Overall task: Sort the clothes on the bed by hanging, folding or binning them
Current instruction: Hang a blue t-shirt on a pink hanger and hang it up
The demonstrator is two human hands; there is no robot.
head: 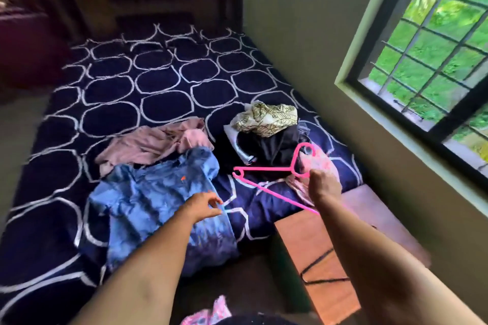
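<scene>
The left hand [203, 206] reaches over the near part of the bed [132, 87], and its fingers [212, 198] pinch narrowly on the right edge of a blue tie-dye shirt [148, 198]. The shirt lies spread flat on the navy cover, running left of and beyond those fingers. It bears a small orange mark near its chest.

The right hand [324, 187] is raised above the bed's right side. Its fingers [314, 174] are curled round the neck of a pink hanger [264, 167], just under the hook. The hook rises beyond the fingers. One arm of the hanger runs left from them toward the shirt, and the other slants back under the wrist. The hanger hangs above the cover and is apart from the shirt.

Just beyond and under the right fingers lies a pink patterned garment [323, 159]. Farther beyond them sits a heap of dark clothes [269, 148], with a crumpled leaf-print cloth [266, 119] on top. Beyond the left fingers, touching the shirt's far edge, lies a rumpled mauve garment [153, 142].

Below the right forearm stands a wooden stand [311, 240] against the bed. A barred window [435, 60] is well to the right of the right fingers. The frame is slightly blurred.
</scene>
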